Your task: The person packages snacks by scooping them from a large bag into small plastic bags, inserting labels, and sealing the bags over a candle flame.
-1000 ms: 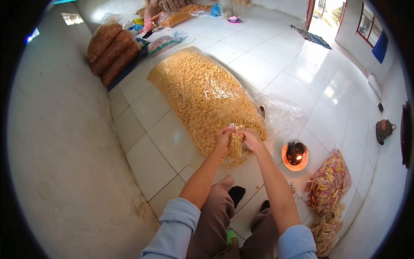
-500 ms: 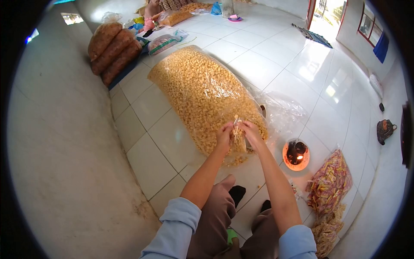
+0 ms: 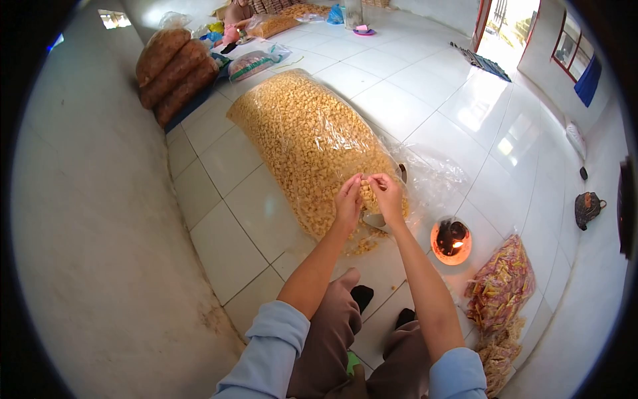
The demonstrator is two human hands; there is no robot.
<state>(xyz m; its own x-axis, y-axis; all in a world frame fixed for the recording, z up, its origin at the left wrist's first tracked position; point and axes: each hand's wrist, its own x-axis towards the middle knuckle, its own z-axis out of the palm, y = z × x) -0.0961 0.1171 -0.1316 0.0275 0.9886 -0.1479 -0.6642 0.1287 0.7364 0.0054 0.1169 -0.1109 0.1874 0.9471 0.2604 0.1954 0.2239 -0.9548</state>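
Note:
A large clear plastic sack [image 3: 306, 139] full of small golden pieces lies on the tiled floor in front of me. Over its near end my left hand [image 3: 348, 201] and my right hand [image 3: 388, 198] are close together, fingertips pinched on the top of a small clear bag [image 3: 367, 197] with the same golden pieces inside. Below the hands, part of a pale container [image 3: 376, 221] shows at the sack's mouth, beside some loose pieces [image 3: 364, 245] on the plastic.
A plate with a lit flame [image 3: 451, 241] stands right of the sack, near a bag of small wrapped packets [image 3: 500, 284]. Big stuffed sacks [image 3: 174, 76] lean by the left wall. Another person [image 3: 238, 14] sits at the back beside more bags.
Both hands have risen slightly with the small bag, their fingertips still together at its top. More of the pale container shows below them. The view has shifted a little.

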